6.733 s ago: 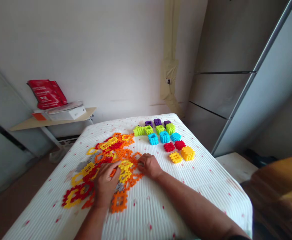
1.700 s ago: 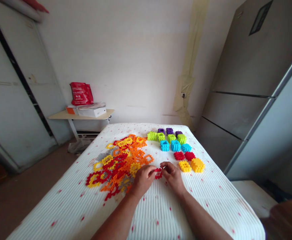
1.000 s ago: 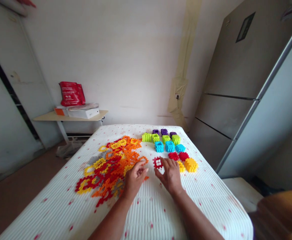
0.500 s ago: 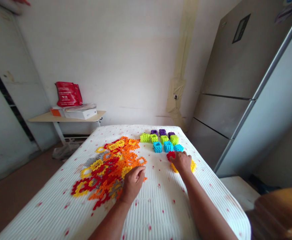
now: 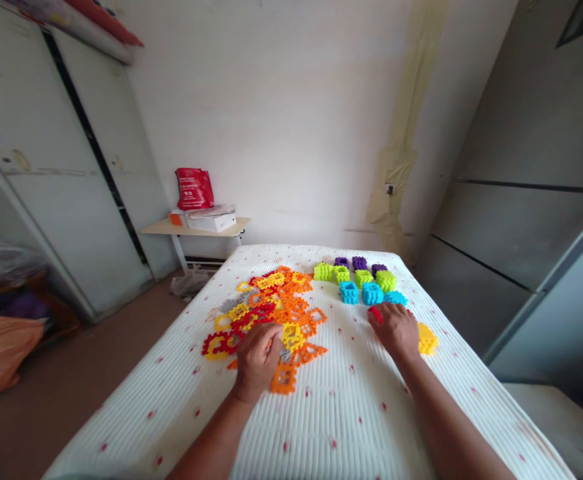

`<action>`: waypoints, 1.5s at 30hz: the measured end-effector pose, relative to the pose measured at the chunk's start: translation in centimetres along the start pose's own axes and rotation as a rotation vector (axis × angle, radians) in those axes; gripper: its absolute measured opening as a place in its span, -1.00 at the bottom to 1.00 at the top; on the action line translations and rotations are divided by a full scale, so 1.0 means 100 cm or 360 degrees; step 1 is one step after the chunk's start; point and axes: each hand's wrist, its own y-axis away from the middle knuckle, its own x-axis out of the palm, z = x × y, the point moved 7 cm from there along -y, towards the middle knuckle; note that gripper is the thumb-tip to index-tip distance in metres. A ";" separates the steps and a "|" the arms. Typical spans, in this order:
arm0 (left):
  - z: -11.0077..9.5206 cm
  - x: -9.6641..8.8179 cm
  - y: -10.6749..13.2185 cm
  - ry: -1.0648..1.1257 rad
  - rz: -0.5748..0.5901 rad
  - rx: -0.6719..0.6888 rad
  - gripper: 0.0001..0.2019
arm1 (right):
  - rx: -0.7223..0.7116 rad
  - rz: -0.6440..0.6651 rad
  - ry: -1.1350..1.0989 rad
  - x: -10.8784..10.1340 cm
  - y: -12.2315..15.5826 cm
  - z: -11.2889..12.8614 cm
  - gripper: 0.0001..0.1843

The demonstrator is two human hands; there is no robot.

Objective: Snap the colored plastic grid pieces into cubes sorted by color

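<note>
My right hand (image 5: pixel 397 328) is closed over a red toothed plastic block (image 5: pixel 375 314), which shows beside its fingers and is mostly hidden. Just to its right sits a yellow block (image 5: pixel 427 339), partly covered by the hand. My left hand (image 5: pixel 258 353) is curled into a loose fist at the front of a pile of loose interlocking plastic frames. Whatever lies inside its fingers is hidden. Around it are orange frames (image 5: pixel 284 379), a yellow frame (image 5: pixel 293 337) and dark red frames (image 5: pixel 228 340).
Beyond my right hand stand blue blocks (image 5: pixel 372 293), lime green blocks (image 5: pixel 385 279) and purple blocks (image 5: pixel 359 263). A white ribbed cover (image 5: pixel 321 433) with red spots lies beneath everything. Further back are a side table (image 5: pixel 164 229) with a red bag (image 5: pixel 194 189), and a fridge (image 5: pixel 516 233).
The camera has turned left. My left hand has moved from the pile's right edge onto its front part, and the front frames are rearranged. My right hand stays at the red block.
</note>
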 end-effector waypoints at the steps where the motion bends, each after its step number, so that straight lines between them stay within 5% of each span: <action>1: 0.014 -0.012 0.003 -0.0072 -0.0046 -0.0034 -0.85 | -0.0111 -0.0068 -0.0045 -0.004 0.002 0.010 -0.70; 5: 0.070 -0.046 0.017 -0.0306 -0.0221 -0.0361 -0.84 | -0.0326 -0.0222 -0.0215 -0.018 0.010 0.045 -0.74; 9: 0.092 -0.043 0.020 -0.0390 -0.0180 -0.0514 -0.82 | -0.0339 -0.0242 -0.0385 -0.025 0.011 0.074 -0.75; 16: 0.093 -0.012 0.014 -0.0721 0.0310 -0.0596 -0.80 | -0.0504 -0.0070 -0.0458 -0.005 0.019 0.107 -0.76; 24: 0.084 0.001 -0.008 -0.0882 0.0523 -0.0596 -0.77 | -0.0704 -0.0057 -0.0502 0.011 0.029 0.122 -0.70; 31: 0.097 0.028 -0.023 -0.0965 0.0843 -0.0697 -0.79 | -0.0712 -0.0088 -0.0545 0.015 0.031 0.121 -0.72; 40: 0.092 0.033 -0.025 -0.1018 0.0946 -0.0571 -0.78 | -0.0698 -0.0057 -0.0535 0.021 0.032 0.122 -0.73; 45: 0.088 0.028 -0.033 -0.1023 0.0787 -0.0466 -0.78 | -0.0714 0.0016 -0.0487 0.025 0.031 0.124 -0.73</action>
